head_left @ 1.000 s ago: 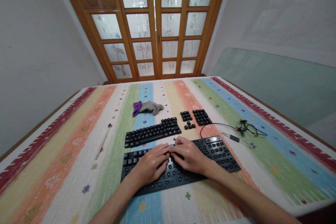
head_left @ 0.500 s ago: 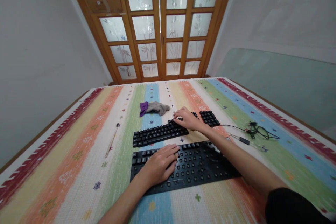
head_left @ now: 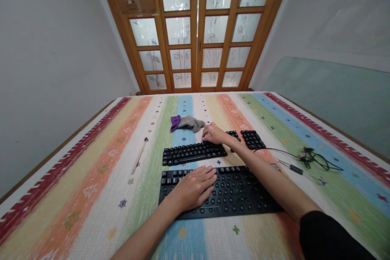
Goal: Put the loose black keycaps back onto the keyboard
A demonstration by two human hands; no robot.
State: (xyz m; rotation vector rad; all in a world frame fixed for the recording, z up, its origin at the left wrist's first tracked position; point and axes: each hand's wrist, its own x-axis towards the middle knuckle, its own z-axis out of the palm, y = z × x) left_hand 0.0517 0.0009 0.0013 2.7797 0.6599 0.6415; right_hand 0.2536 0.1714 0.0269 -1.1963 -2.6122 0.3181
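A black keyboard lies on the cloth in front of me. It has keycaps along its top row, while most of the lower area shows bare round key posts. Palm down on its left half rests my left hand, fingers stretched out. Behind the keyboard, loose black keycaps are laid out in rows. At the back edge of these rows is my right hand, its fingertips pinched close together and bent down. What they hold, if anything, is hidden.
More keycaps lie in a small group and a numpad block. A grey and purple cloth sits behind. To the left is a thin brush. A coiled black cable and a tool with a black handle lie right.
My right hand has shifted left along the back of the loose keycaps. My left hand stays on the keyboard. The whole view has swung slightly, moving the scene to the right.
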